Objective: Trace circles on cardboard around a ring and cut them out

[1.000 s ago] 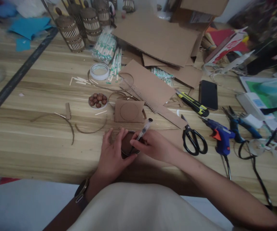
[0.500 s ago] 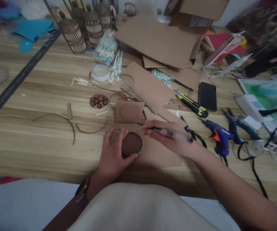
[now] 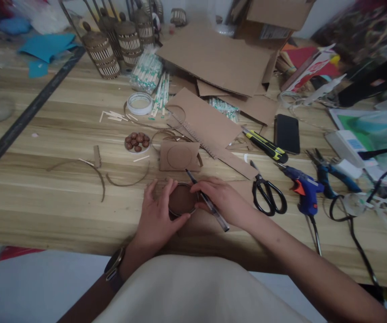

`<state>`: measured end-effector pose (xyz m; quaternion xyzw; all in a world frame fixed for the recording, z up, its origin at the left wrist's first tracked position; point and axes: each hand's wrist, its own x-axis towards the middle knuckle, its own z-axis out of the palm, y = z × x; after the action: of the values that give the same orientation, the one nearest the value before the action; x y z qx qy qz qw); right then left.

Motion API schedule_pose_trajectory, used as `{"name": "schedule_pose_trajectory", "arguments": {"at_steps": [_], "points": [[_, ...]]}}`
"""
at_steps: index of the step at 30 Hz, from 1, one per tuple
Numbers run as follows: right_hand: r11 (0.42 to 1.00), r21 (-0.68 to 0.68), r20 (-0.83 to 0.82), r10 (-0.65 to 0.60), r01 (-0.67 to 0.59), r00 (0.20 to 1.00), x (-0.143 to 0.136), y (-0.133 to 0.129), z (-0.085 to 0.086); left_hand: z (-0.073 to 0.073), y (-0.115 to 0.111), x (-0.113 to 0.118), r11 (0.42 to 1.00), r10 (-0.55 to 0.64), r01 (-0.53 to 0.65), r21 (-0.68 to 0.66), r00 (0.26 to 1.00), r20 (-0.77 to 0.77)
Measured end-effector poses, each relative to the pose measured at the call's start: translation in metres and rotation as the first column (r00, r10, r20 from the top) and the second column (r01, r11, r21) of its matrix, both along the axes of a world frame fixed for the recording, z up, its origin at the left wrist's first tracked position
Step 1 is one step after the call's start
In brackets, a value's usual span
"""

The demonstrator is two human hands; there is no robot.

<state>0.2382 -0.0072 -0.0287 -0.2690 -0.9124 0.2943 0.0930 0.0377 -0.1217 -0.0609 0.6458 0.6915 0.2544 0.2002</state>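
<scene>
A round brown lid (image 3: 181,200) lies on a cardboard sheet (image 3: 207,220) near the wooden table's front edge. My left hand (image 3: 156,215) presses on the lid's left side, fingers curled over its rim. My right hand (image 3: 223,199) touches the lid's right rim and holds a pen (image 3: 207,201) slanted between its fingers, tip pointing up and away. A cardboard square with a drawn circle (image 3: 179,156) lies just beyond the lid.
Black scissors (image 3: 266,193), a blue glue gun (image 3: 301,188), a yellow utility knife (image 3: 268,146) and a black phone (image 3: 286,133) lie to the right. A dish of brown beads (image 3: 137,141), a tape roll (image 3: 140,102), cardboard sheets (image 3: 217,56) and bamboo-slat cylinders (image 3: 102,54) sit farther back.
My right hand lifted the pen away to the right, then came back to the lid's right rim with the pen now slanted the other way. My left hand stayed on the lid.
</scene>
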Motion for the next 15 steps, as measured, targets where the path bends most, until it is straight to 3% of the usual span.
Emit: {"name": "schedule_pose_trajectory", "arguments": {"at_steps": [15], "points": [[0.999,0.034,-0.047,0.028,-0.026,0.999,0.003,0.000,-0.003,-0.001,0.001,0.014,0.992,0.065,-0.055,0.114,0.994,-0.088]]}}
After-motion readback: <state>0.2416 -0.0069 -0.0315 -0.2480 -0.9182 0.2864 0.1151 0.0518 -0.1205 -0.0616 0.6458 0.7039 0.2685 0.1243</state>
